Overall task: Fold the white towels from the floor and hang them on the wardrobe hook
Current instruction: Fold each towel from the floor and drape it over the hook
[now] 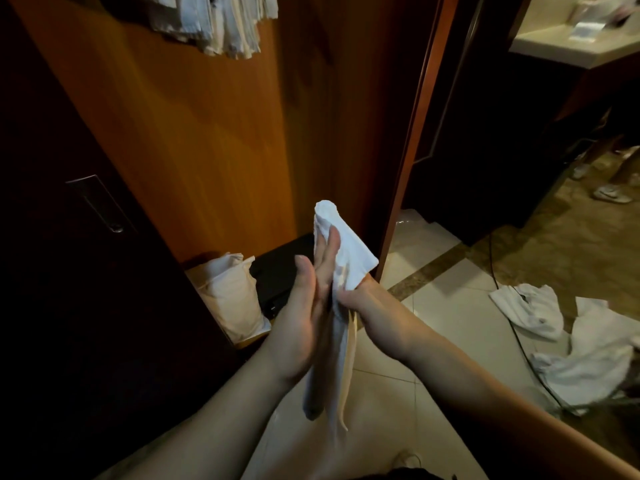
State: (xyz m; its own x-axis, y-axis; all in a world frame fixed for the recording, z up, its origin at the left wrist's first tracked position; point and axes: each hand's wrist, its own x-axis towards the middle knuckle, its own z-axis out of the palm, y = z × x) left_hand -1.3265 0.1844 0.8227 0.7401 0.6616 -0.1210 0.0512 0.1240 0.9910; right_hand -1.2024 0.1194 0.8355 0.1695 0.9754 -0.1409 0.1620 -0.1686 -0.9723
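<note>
A white towel (343,251) stands upright between my two hands in front of the wardrobe, its lower end hanging down past my wrists. My left hand (304,306) lies flat against its left side, fingers straight and pointing up. My right hand (360,296) grips the towel from the right, thumb curled over the cloth. Several folded white towels (221,22) hang at the top of the wardrobe's orange back panel (207,133); the hook itself is hidden. Two crumpled white towels (530,313) (595,362) lie on the tiled floor at the right.
A dark wardrobe door with a metal handle (100,202) stands at the left. A cream cloth bag (235,299) and a black box (284,271) sit on the wardrobe floor. A black cable (509,306) runs across the tiles. Another person's feet (609,192) are at the far right.
</note>
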